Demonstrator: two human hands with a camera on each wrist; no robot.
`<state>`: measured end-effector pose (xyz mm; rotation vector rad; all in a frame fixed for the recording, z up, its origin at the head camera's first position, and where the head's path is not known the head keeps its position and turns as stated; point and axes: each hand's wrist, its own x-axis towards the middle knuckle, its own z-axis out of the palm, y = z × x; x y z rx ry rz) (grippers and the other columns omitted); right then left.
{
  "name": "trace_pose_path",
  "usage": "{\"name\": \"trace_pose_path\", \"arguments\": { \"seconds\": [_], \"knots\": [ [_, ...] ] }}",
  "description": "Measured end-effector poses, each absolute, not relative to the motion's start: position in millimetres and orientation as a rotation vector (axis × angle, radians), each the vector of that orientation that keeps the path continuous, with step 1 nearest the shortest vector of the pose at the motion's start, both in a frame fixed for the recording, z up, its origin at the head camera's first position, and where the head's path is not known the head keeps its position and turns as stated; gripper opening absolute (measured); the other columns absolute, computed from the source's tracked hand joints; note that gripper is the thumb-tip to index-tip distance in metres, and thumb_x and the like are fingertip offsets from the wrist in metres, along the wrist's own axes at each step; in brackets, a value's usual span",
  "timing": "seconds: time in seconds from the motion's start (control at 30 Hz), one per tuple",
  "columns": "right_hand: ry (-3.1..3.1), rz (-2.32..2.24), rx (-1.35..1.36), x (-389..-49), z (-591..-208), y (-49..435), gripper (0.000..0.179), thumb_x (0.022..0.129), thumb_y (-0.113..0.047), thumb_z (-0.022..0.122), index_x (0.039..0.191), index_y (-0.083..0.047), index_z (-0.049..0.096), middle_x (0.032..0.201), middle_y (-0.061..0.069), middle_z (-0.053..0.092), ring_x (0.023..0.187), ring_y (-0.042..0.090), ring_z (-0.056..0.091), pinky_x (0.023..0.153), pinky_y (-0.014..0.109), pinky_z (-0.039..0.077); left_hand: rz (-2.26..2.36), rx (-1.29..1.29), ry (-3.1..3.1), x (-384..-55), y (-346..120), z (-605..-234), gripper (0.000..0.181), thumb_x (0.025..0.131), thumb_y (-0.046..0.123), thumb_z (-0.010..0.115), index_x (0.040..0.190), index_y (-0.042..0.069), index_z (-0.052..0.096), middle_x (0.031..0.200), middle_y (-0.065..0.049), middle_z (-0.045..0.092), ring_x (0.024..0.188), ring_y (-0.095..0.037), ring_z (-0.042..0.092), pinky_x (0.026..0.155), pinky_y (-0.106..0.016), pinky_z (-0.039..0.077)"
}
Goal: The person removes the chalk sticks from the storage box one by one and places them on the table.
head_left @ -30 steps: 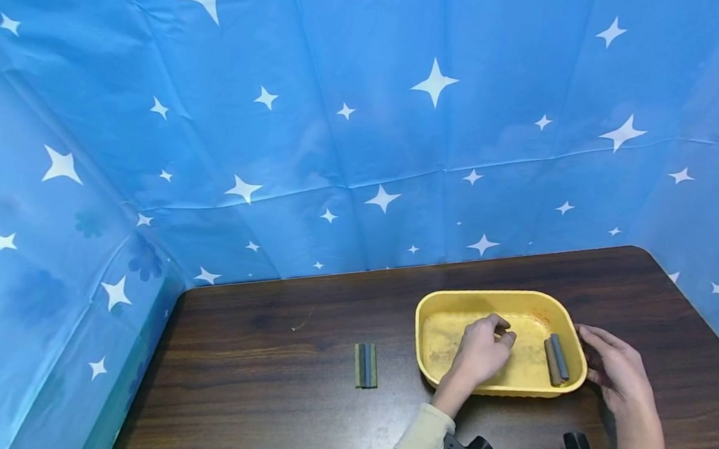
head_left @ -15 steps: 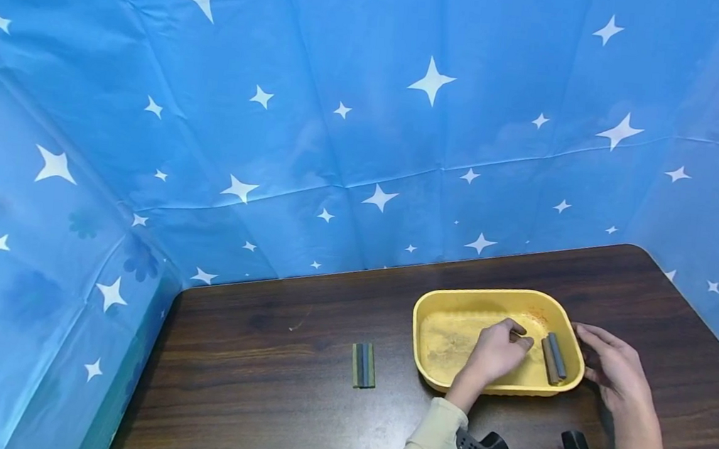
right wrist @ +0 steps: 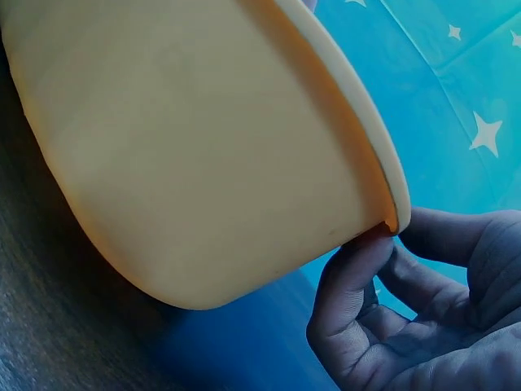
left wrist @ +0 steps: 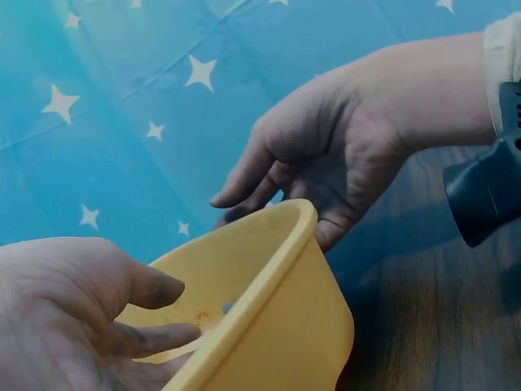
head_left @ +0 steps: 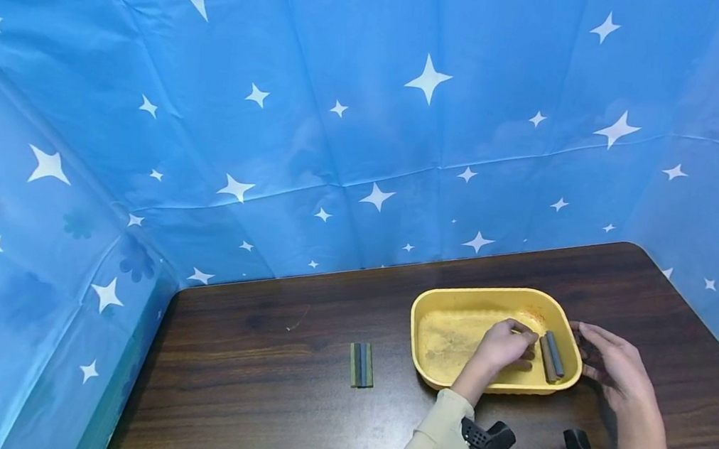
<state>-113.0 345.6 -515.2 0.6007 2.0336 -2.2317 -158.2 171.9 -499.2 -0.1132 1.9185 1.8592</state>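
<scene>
A shallow yellow plastic basin [head_left: 451, 347] stands on the table. Inside its right end lie two short sticks, a brown stick [head_left: 547, 360] and a blue-grey stick [head_left: 555, 353], side by side. My left hand [head_left: 505, 348] reaches into the basin, fingertips close beside the brown stick; the left wrist view shows its thumb and fingers [left wrist: 163, 338] apart with nothing between them. At the basin's right end, my right hand [head_left: 619, 368] holds the rim from outside. In the right wrist view, a bent finger [right wrist: 346, 301] tucks under the rim lip [right wrist: 395, 183].
Left of the basin, a row of short green and dark blue sticks [head_left: 361, 365] lies on the dark wood table [head_left: 244, 371]. A blue star-patterned curtain [head_left: 315, 142] hangs along the table's back and sides. Each wrist wears a black camera band [head_left: 485, 435].
My left hand has moved right inside the basin, toward the brown and blue-grey sticks. My right hand stays at the basin's right end. The head view has shifted slightly.
</scene>
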Motion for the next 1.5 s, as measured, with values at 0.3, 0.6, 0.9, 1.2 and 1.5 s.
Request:
{"name": "trace_pose_path", "arguments": {
  "seconds": [0.3,0.6,0.9,1.2,1.5],
  "knots": [
    [2.047,-2.208,0.515,-112,-516,349,0.017,0.107,-0.04,0.058,0.094,-0.043,0.07,0.093,-0.018,0.066,0.083,0.005,0.065,0.068,0.026,0.06,1.912,-0.162,1.846,-158,181,-499,0.01,0.096,0.0,0.065,0.09,0.005,0.059,0.08,-0.01,0.061,0.071,-0.023,0.061,0.075,-0.048,0.062],
    [2.032,-2.211,0.511,-114,-514,351,0.017,0.107,-0.04,0.058,0.095,-0.041,0.069,0.092,-0.016,0.066,0.082,0.006,0.063,0.068,0.027,0.059,1.919,-0.185,1.862,-158,191,-499,0.008,0.094,0.0,0.063,0.091,0.005,0.059,0.077,-0.005,0.057,0.069,-0.018,0.057,0.077,-0.044,0.062],
    [2.038,-2.202,0.516,-113,-514,352,0.016,0.107,-0.04,0.056,0.097,-0.04,0.068,0.094,-0.017,0.065,0.084,0.006,0.063,0.07,0.027,0.06,1.938,-0.242,1.847,-156,200,-499,0.011,0.091,-0.002,0.063,0.097,0.005,0.058,0.077,-0.004,0.054,0.07,-0.018,0.055,0.08,-0.048,0.061],
    [2.033,-2.208,0.52,-111,-515,352,0.015,0.108,-0.039,0.056,0.102,-0.037,0.069,0.095,-0.017,0.065,0.085,0.005,0.064,0.07,0.027,0.06,1.907,-0.236,1.846,-158,206,-502,0.014,0.093,-0.009,0.064,0.103,0.001,0.06,0.081,-0.01,0.06,0.079,-0.028,0.066,0.081,-0.053,0.061],
    [2.041,-2.198,0.515,-111,-513,351,0.014,0.109,-0.038,0.053,0.107,-0.035,0.067,0.096,-0.017,0.064,0.085,0.005,0.064,0.07,0.027,0.06,1.868,-0.212,1.95,-156,207,-500,0.02,0.087,-0.017,0.067,0.092,0.002,0.062,0.08,-0.01,0.064,0.08,-0.039,0.073,0.074,-0.054,0.062]
  ]
}}
